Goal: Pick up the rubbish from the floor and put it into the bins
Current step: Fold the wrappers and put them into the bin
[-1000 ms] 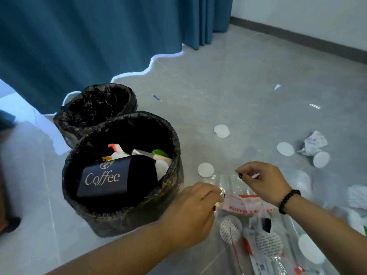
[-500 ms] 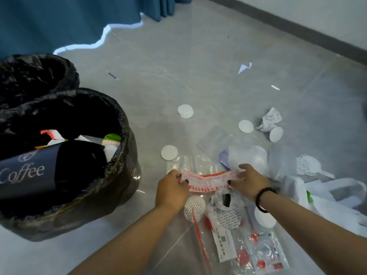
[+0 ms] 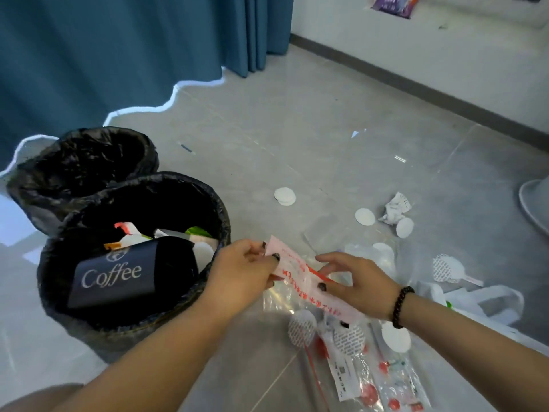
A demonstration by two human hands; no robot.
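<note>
While left hand (image 3: 243,272) and right hand (image 3: 359,285) pinch the wrapper (image 3: 297,272) mid-frame, I'd bunch it before swinging left over the bin (image 3: 208,197).

place: room in a home or office, which one unclear | evidence: grey tiled floor (image 3: 297,138); blue floor-length curtains (image 3: 118,49); white wall (image 3: 445,55) with dark skirting board (image 3: 416,90)

"Coffee" on black package (image 3: 118,275)

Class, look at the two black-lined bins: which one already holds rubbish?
The nearer bin, beside the left hand: it holds a Coffee pack and wrappers. The farther bin by the curtain shows only black liner.
</note>
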